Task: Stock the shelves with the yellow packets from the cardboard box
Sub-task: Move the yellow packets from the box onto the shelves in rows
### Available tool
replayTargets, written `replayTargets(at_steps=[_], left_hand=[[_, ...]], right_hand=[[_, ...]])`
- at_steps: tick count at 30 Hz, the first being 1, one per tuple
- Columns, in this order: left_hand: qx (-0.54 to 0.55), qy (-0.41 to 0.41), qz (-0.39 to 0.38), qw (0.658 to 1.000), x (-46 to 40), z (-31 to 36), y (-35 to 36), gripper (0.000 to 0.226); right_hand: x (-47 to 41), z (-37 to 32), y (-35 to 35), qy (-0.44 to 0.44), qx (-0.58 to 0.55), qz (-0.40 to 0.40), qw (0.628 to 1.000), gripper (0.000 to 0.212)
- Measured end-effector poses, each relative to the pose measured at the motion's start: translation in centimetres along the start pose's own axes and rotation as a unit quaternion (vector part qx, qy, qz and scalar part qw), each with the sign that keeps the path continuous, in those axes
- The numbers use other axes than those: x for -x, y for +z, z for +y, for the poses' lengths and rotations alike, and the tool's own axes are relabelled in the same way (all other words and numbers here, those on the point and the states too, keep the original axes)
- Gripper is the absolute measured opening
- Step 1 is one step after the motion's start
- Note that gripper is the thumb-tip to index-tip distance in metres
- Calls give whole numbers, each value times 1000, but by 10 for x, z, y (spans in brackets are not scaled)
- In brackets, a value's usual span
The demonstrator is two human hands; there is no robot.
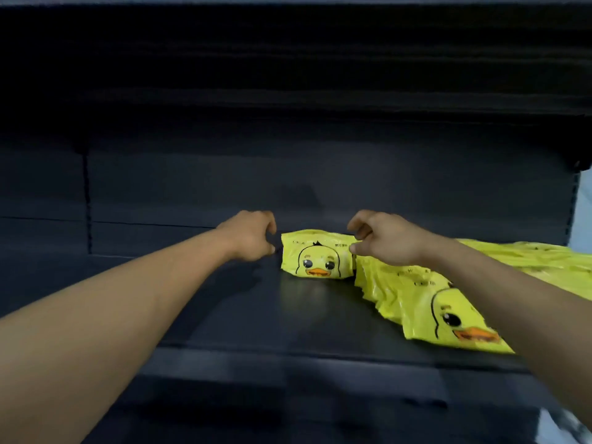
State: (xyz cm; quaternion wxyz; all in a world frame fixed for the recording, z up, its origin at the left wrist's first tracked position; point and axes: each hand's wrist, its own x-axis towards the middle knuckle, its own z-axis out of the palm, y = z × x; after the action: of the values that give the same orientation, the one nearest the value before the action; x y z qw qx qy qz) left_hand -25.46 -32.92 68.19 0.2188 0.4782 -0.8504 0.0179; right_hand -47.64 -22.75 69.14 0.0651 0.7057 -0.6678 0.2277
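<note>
Dark shelving fills the view, with one deep shelf (243, 315) running across at arm height and a dim back panel behind it. Going from the left, the left hand (253, 237) hovers just beside the left edge of an upright yellow packet (317, 259) printed with a duck face; its fingers are curled and seem to hold nothing, though whether a fingertip touches the packet cannot be told. That packet stands far back on the shelf. The right hand (384, 240) pinches its top right corner between thumb and forefinger. Further right, more yellow packets (426, 302) lie flat and overlapping, reaching toward the near edge. The cardboard box is not in view. This looks like the placing step: one packet being stood and squared. Next, the hands would likely let go without tipping it, then fetch another.
</note>
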Motion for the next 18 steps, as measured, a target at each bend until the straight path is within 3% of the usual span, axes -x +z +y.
replayTargets(at_steps=[10, 18], left_hand=[[87, 41, -28, 995, 154, -10, -7, 28], [91, 45, -59, 993, 246, -20, 4, 27]], right_hand=[[124, -100, 37, 54, -98, -2, 994, 37], [210, -136, 83, 99, -117, -76, 985, 39]])
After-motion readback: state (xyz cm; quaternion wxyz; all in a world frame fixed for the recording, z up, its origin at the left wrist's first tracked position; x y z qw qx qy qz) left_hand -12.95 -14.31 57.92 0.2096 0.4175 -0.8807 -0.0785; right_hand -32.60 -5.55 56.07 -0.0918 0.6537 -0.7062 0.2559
